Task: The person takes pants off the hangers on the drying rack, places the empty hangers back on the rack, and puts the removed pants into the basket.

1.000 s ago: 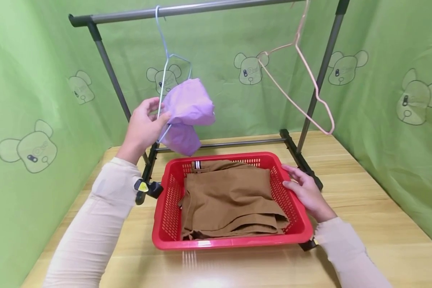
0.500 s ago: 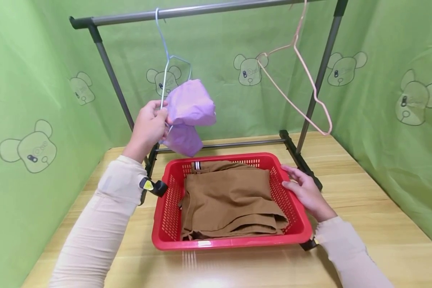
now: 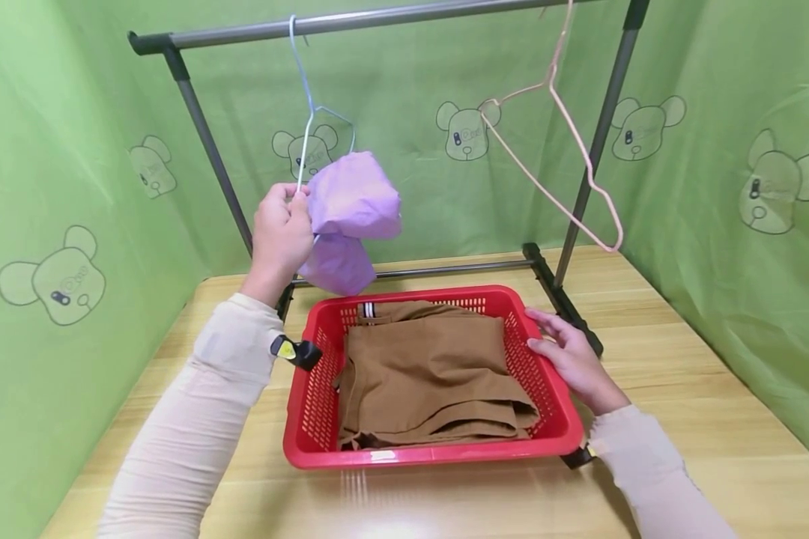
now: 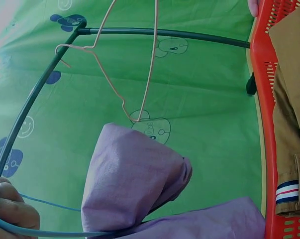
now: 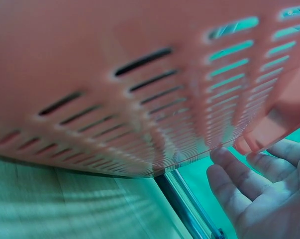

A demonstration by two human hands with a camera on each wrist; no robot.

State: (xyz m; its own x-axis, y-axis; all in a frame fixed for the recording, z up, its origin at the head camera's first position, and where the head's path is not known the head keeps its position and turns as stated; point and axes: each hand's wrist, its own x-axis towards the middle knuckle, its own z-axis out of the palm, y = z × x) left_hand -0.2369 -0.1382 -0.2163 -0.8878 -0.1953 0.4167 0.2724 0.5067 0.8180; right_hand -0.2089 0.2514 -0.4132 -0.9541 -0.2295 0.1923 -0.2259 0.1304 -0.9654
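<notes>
A light-blue wire hanger (image 3: 308,97) hangs by its hook from the rack's top bar. My left hand (image 3: 279,228) grips the near side of this hanger. Folded purple cloth (image 3: 353,196) drapes over the hanger's lower bar, just right of that hand; the left wrist view shows the purple cloth (image 4: 130,174) beside the curled fingers. My right hand (image 3: 573,359) holds the right rim of a red plastic basket (image 3: 431,451), thumb on top. From below, in the right wrist view, the fingers (image 5: 239,174) reach under the rim. Folded brown trousers (image 3: 431,367) lie in the basket.
A grey metal rack (image 3: 404,15) with black feet stands behind the basket on the wooden table (image 3: 661,352). A bare pink hanger (image 3: 583,150) hangs at its right. Green fabric (image 3: 391,90) printed with bear faces encloses the back and sides.
My left hand has closed round the hanger's side, its fingers now curled on it. The hanger and purple cloth shift only slightly. The right hand and basket stay put.
</notes>
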